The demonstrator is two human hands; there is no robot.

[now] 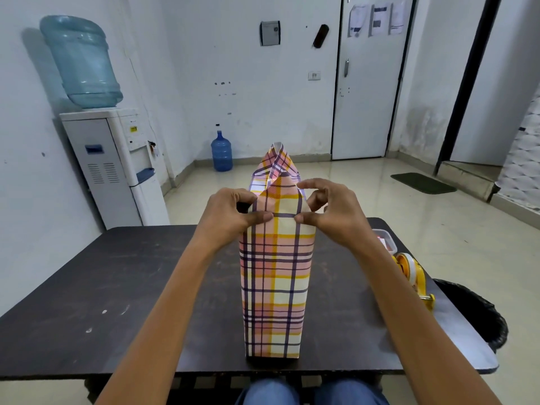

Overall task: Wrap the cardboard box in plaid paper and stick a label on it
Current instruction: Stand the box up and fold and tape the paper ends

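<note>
A tall box wrapped in pink, yellow and purple plaid paper [274, 287] stands upright on the dark table [117, 287], in the middle. No cardboard shows. Loose paper rises above the box's top edge in folded flaps. My left hand [233, 214] pinches the paper at the upper left corner, thumb on the near face. My right hand [327, 209] pinches the paper at the upper right corner, thumb on the near face and fingers curled over the side flap. No label is visible.
A yellow tape dispenser [412, 273] lies at the table's right edge, behind it a small clear plastic container [385, 241]. A black bin bag [479, 311] sits to the right of the table. A water dispenser [114, 165] stands at the left wall.
</note>
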